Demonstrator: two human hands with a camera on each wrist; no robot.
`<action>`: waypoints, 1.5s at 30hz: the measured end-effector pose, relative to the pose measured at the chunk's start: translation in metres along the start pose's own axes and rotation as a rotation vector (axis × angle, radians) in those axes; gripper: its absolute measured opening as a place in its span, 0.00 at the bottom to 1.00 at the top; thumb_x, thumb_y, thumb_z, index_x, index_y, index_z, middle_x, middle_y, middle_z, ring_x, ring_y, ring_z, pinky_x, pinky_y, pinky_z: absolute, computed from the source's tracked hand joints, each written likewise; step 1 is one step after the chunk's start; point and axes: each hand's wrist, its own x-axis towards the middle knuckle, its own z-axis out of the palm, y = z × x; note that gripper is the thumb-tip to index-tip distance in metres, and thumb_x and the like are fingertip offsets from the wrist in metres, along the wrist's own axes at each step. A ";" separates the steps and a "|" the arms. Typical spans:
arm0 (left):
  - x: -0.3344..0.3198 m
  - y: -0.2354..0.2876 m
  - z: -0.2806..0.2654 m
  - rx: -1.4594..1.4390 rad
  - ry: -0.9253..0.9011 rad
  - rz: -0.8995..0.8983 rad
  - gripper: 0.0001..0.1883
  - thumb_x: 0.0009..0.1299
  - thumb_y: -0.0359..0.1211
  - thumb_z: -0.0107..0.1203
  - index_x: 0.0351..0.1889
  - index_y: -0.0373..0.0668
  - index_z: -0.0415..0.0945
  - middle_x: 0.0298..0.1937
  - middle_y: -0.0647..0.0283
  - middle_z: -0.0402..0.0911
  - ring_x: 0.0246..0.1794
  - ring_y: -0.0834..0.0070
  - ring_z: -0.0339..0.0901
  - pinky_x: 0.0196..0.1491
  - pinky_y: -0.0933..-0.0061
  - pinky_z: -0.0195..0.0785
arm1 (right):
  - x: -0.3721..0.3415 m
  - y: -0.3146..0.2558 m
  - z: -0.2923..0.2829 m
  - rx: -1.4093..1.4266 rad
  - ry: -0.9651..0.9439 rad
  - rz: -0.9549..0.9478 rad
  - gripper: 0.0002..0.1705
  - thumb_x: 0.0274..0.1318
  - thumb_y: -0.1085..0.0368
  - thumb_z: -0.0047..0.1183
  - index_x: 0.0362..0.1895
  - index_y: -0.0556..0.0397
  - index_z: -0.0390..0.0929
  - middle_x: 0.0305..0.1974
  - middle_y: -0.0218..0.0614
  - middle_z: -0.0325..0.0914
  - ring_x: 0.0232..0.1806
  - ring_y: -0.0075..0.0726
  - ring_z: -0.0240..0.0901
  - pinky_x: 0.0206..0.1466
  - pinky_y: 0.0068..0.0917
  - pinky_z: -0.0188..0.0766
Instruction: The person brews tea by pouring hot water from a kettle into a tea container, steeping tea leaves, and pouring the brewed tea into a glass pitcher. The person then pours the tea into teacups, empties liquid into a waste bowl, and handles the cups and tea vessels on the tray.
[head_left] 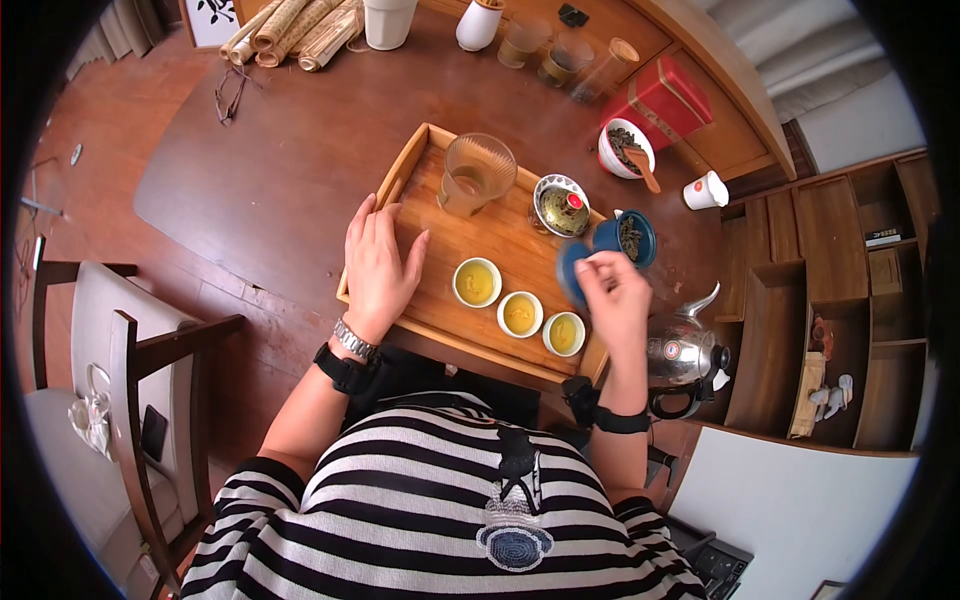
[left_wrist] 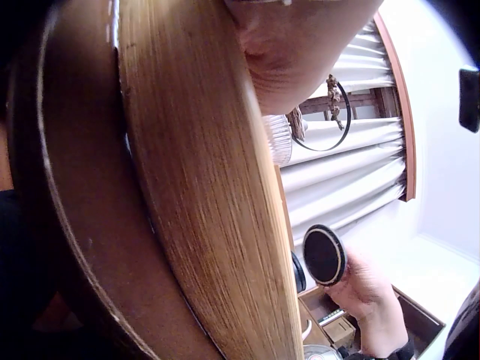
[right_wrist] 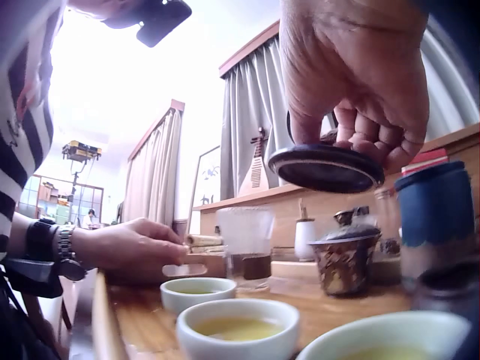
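Observation:
My right hand (head_left: 617, 298) pinches a round blue lid (head_left: 571, 272) between thumb and fingers. The right wrist view shows this lid (right_wrist: 326, 169) tipped slightly, above the teacups. Just beyond the hand stands a blue canister (right_wrist: 435, 210), uncovered, with dark tea leaves inside. My left hand (head_left: 382, 262) rests on the left side of a wooden tray (head_left: 432, 225), fingers extended. Three white teacups (head_left: 520, 314) of yellow tea line the tray's near side. Behind them are a ribbed glass pitcher (head_left: 478, 172) and a patterned gaiwan (head_left: 561, 204) with its lid on.
Right of the tray stands a steel kettle (head_left: 672, 350). A bowl of tea leaves (head_left: 608, 150) with a wooden scoop, a red box (head_left: 668, 100) and a white paper cup (head_left: 706, 190) are farther back. Bamboo rolls (head_left: 300, 30) lie at the back left; a chair (head_left: 130, 350) stands left.

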 end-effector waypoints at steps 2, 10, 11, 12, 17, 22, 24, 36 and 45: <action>0.000 0.000 0.000 -0.006 -0.006 0.001 0.19 0.59 0.34 0.59 0.45 0.35 0.67 0.46 0.50 0.72 0.59 0.54 0.62 0.58 0.60 0.56 | -0.002 0.007 0.016 -0.111 -0.071 0.025 0.10 0.48 0.64 0.58 0.29 0.58 0.75 0.15 0.27 0.68 0.16 0.17 0.61 0.20 0.17 0.60; -0.001 0.000 -0.001 -0.006 -0.012 -0.005 0.20 0.59 0.35 0.59 0.45 0.35 0.67 0.46 0.49 0.72 0.59 0.53 0.62 0.58 0.60 0.55 | 0.012 0.024 0.036 -0.508 -0.155 0.086 0.10 0.46 0.63 0.56 0.30 0.58 0.76 0.26 0.45 0.78 0.31 0.50 0.76 0.37 0.39 0.70; -0.001 0.000 -0.001 -0.006 -0.013 -0.004 0.20 0.59 0.35 0.59 0.45 0.35 0.67 0.46 0.49 0.72 0.59 0.53 0.62 0.58 0.60 0.55 | 0.013 0.025 0.036 -0.507 -0.155 0.087 0.10 0.46 0.63 0.56 0.30 0.58 0.76 0.26 0.45 0.78 0.31 0.50 0.76 0.37 0.39 0.70; -0.001 0.001 -0.001 -0.003 -0.012 -0.010 0.20 0.59 0.35 0.59 0.46 0.35 0.67 0.46 0.49 0.72 0.59 0.53 0.62 0.58 0.60 0.55 | 0.014 0.026 0.037 -0.507 -0.160 0.084 0.10 0.46 0.63 0.56 0.30 0.58 0.76 0.27 0.45 0.78 0.32 0.50 0.76 0.38 0.40 0.70; -0.001 0.000 0.001 0.009 -0.011 -0.007 0.21 0.59 0.35 0.59 0.46 0.35 0.67 0.46 0.49 0.73 0.59 0.53 0.62 0.58 0.60 0.55 | 0.015 0.027 0.039 -0.488 -0.162 0.095 0.11 0.46 0.63 0.56 0.31 0.58 0.75 0.28 0.46 0.78 0.33 0.50 0.76 0.39 0.39 0.70; -0.001 -0.001 0.001 0.016 0.000 -0.001 0.21 0.59 0.35 0.58 0.47 0.35 0.67 0.44 0.51 0.73 0.59 0.54 0.62 0.58 0.60 0.56 | 0.013 0.029 0.040 -0.431 -0.156 0.097 0.10 0.46 0.64 0.56 0.32 0.57 0.75 0.28 0.44 0.78 0.33 0.48 0.75 0.39 0.39 0.70; -0.001 -0.001 0.001 0.019 -0.004 0.003 0.21 0.59 0.35 0.58 0.47 0.35 0.67 0.43 0.51 0.73 0.59 0.54 0.62 0.58 0.60 0.56 | 0.013 0.033 0.043 -0.432 -0.155 0.079 0.10 0.46 0.65 0.56 0.32 0.57 0.75 0.28 0.44 0.78 0.34 0.48 0.75 0.39 0.39 0.69; -0.001 -0.003 0.003 0.032 0.004 0.023 0.20 0.59 0.35 0.59 0.46 0.36 0.67 0.42 0.52 0.73 0.58 0.53 0.63 0.57 0.59 0.56 | -0.025 0.024 0.018 -0.292 -0.024 -0.140 0.20 0.45 0.64 0.59 0.43 0.59 0.73 0.36 0.46 0.76 0.40 0.45 0.72 0.43 0.38 0.68; -0.001 -0.004 0.004 0.029 -0.038 0.028 0.21 0.59 0.35 0.58 0.47 0.35 0.67 0.45 0.48 0.73 0.58 0.51 0.62 0.58 0.58 0.54 | -0.094 0.047 0.014 -0.324 0.073 0.062 0.41 0.35 0.58 0.67 0.54 0.60 0.63 0.51 0.52 0.64 0.54 0.54 0.60 0.56 0.40 0.59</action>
